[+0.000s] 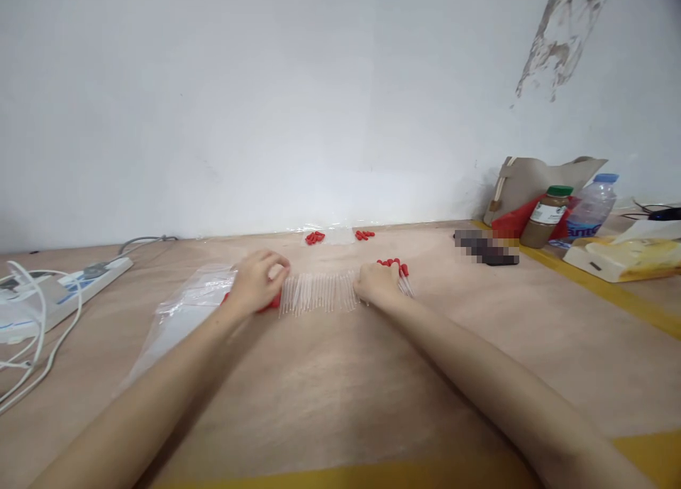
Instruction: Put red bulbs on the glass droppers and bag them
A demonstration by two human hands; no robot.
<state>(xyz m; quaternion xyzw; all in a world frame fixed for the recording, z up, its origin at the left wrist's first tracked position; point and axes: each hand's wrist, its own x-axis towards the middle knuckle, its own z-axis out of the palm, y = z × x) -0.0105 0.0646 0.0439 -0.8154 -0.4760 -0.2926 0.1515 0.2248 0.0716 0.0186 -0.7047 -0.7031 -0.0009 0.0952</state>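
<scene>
A row of thin whitish sticks lies side by side on the brown table covering between my hands. My left hand is at the row's left end, thumb and forefinger curled together; whatever is between them is too small to make out. Beneath that hand, red pieces show in part, beside a clear plastic bag. At the right end, my right hand bends down with closed fingertips over the last sticks, its grip hidden. Just beyond it lie white sticks with red caps, partly covered by the hand.
Two small heaps of red pieces lie on clear plastic near the wall. Leftward is a white power strip with loose cables. On the right are a dark blurred object, a green-capped bottle, a water bottle and a tissue pack.
</scene>
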